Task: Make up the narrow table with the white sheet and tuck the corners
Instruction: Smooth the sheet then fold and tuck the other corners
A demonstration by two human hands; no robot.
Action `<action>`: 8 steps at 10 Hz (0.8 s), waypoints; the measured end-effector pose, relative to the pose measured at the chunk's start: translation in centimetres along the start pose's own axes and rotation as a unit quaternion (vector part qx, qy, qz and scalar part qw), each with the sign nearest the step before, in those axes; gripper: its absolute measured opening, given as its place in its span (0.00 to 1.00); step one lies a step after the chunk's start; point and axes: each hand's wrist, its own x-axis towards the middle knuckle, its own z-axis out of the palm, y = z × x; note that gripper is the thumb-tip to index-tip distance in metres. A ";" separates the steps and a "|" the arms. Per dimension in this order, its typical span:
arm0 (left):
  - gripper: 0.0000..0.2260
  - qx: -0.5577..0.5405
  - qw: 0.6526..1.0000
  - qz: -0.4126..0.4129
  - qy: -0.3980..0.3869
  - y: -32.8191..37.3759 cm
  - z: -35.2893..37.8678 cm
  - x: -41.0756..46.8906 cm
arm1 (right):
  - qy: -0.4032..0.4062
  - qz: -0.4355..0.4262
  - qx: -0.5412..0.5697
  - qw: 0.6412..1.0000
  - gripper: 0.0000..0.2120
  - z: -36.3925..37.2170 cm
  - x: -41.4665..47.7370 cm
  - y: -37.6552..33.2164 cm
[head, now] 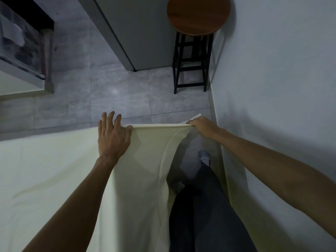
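Observation:
The white sheet (pixel 54 170) lies spread over the narrow table at the lower left and hangs down past its end in front of me. My left hand (pixel 112 135) rests on the sheet at the table's far corner, thumb hooked under the taut top edge, fingers spread. My right hand (pixel 201 125) pinches the same edge further right, near the wall, with a corner of cloth sticking up behind it. The edge is stretched straight between both hands. The table itself is hidden under the cloth.
A grey wall (pixel 272 88) runs close along the right. A round wooden stool (pixel 198 15) on black legs stands ahead by the wall, next to a grey cabinet (pixel 138 33). Grey floor tiles (pixel 118 91) lie beyond the sheet. My leg and shoe (pixel 204 157) show below.

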 end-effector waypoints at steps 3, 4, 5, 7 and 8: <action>0.27 0.007 1.000 -0.025 -0.009 0.4 0.0 0.1 | -0.001 0.092 0.021 0.996 0.22 11.3 -4.6 -2.4; 0.29 0.017 0.999 -0.030 -0.013 0.2 0.0 0.2 | -0.002 0.109 0.122 0.987 0.26 16.4 -6.3 -5.1; 0.32 0.036 0.999 -0.030 -0.006 0.2 0.1 0.2 | -0.041 0.115 0.192 0.974 0.22 20.4 -6.9 -8.3; 0.39 0.032 0.996 -0.085 0.014 -0.2 0.3 0.0 | -0.014 0.090 0.156 0.983 0.24 25.2 -7.2 -14.5; 0.39 -0.013 0.994 -0.111 -0.002 -0.7 0.1 -0.1 | -0.030 0.100 0.191 0.976 0.25 27.4 -7.3 -17.1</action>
